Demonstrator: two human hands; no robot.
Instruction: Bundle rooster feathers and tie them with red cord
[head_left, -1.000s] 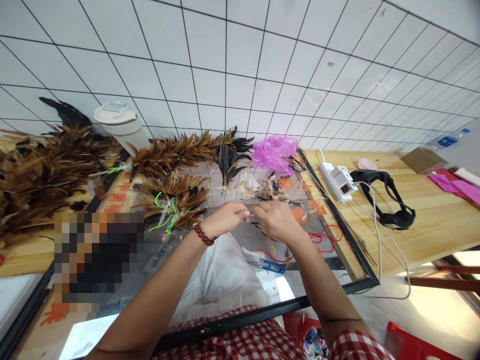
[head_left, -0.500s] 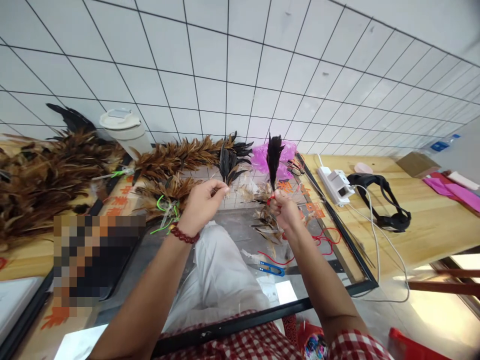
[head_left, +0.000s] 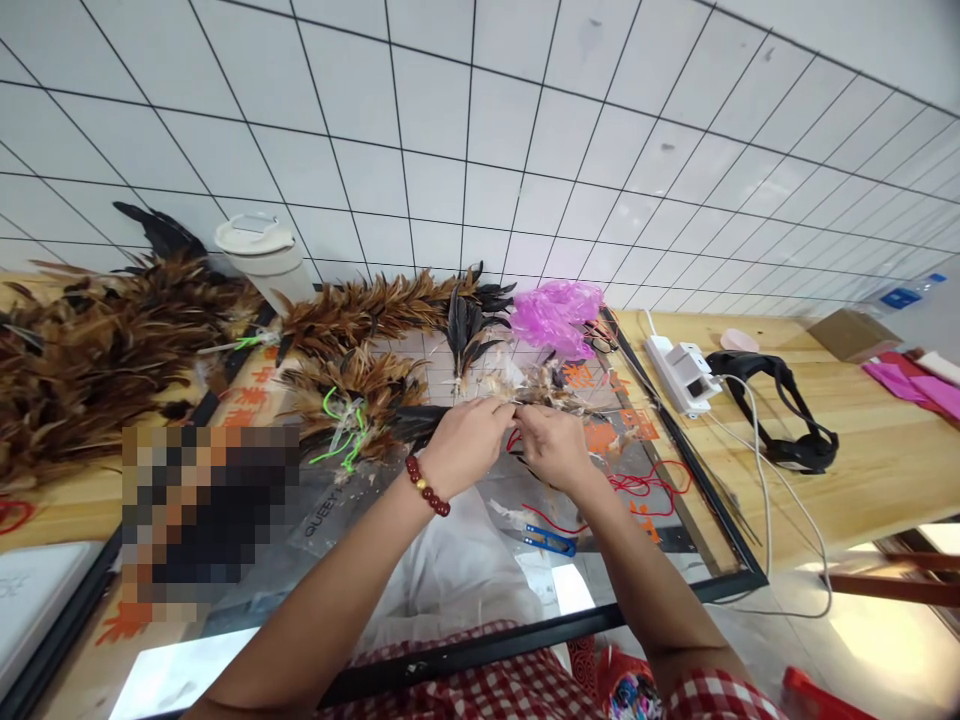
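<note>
My left hand and my right hand meet over the glass-topped work board. The left hand's fingers are closed on a small bundle of dark feathers that lies sideways, pointing left. My right hand pinches a red thread close to the feather stems; the thread trails off to the right across the board. A red bead bracelet sits on my left wrist. Small blue thread snips lie on the board just below my hands.
Piles of brown feathers and tied feather strings line the back left. A white lidded cup, a pink plastic bag, a white power strip and a black headset stand around.
The hands were apart and raised, the right one holding the dark feathers upright. Now both have come down together, and the feathers lie sideways in the left hand.
</note>
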